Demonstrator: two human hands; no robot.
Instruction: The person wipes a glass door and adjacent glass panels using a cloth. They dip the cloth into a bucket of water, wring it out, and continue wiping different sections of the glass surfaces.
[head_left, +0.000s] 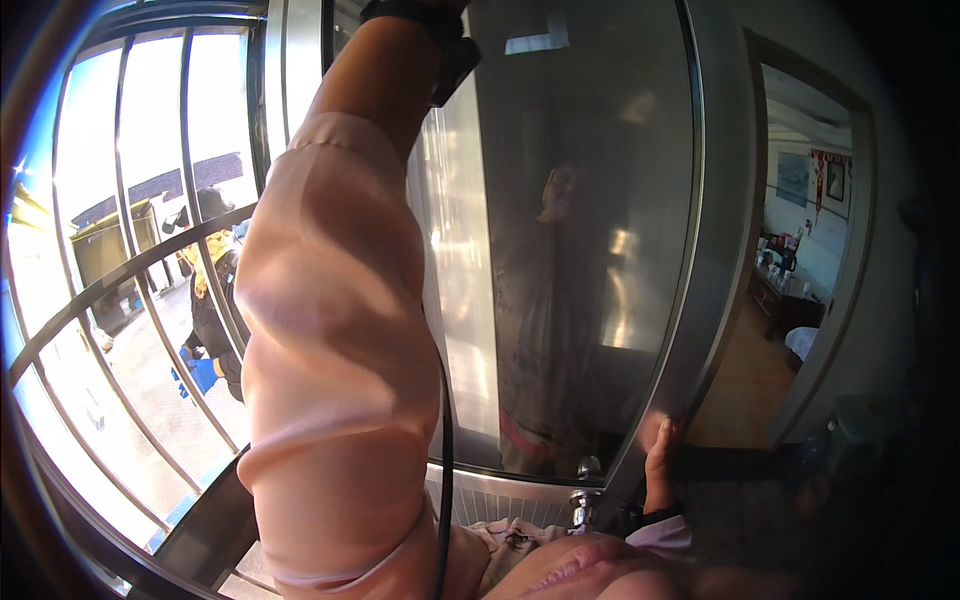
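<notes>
One arm in a light pink sleeve reaches up past the top edge; that hand, the left, is out of view, with a black strap and device at its wrist. My right hand (660, 457) rests against the metal frame (667, 375) of a glass door, low on the right, thumb up; its fingers are mostly hidden. The glass panel (570, 300) stands before me and shows reflections. A round chrome door knob (583, 506) sits near the panel's lower edge, left of my right hand. A black cable (448, 450) hangs beside the raised sleeve.
Metal window bars (187, 142) curve along the left. Beyond them stands a person (214, 300) in dark clothes, a cap and blue gloves. At right, a doorway (862, 225) opens on a room with a dark wooden table (787, 300) bearing several items and pictures on the wall.
</notes>
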